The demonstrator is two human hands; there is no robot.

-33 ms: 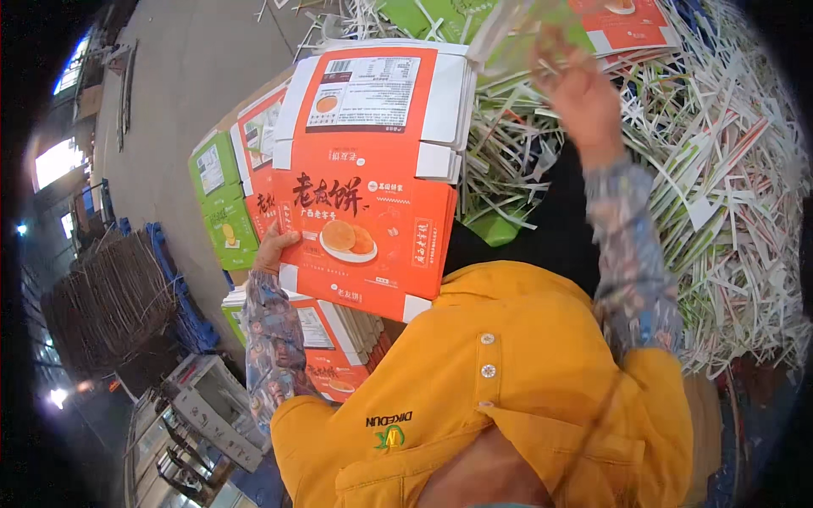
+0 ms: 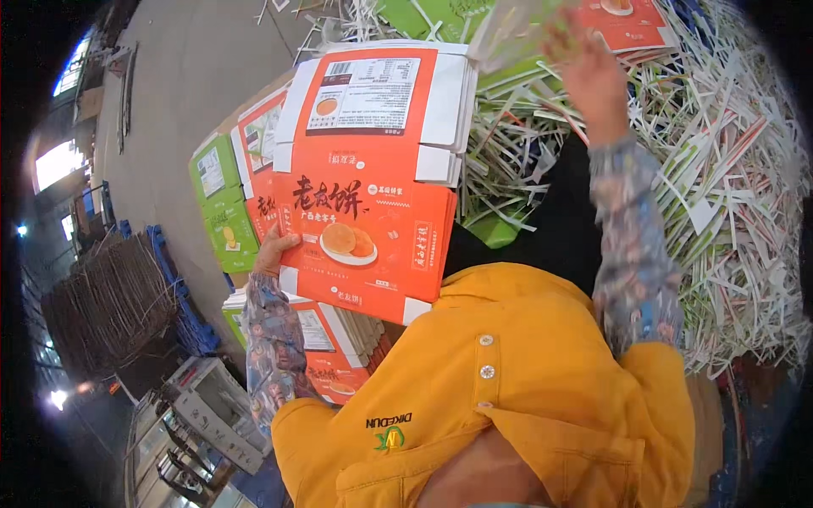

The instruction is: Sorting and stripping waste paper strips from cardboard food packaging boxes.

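A stack of flat orange-red and white carton blanks lies tilted in front of me, printed with a plate of round cakes. My left hand grips its left edge, thumb on top and the other fingers mostly hidden. Up at the right, my right hand is smeared by motion, so its fingers do not show clearly. Beside it is a blurred, pale, see-through strip; whether the hand holds it I cannot tell. Green cartons and another orange-red carton lie behind that hand.
Shredded paper strips heap up along the right. Green carton blanks lie left of the stack, and more orange blanks sit below my left forearm. Farther left are a brown ribbed pile and a white box.
My right hand has shifted slightly up and to the right, with the blurred see-through strip moving beside it. My left hand and the stack stay put.
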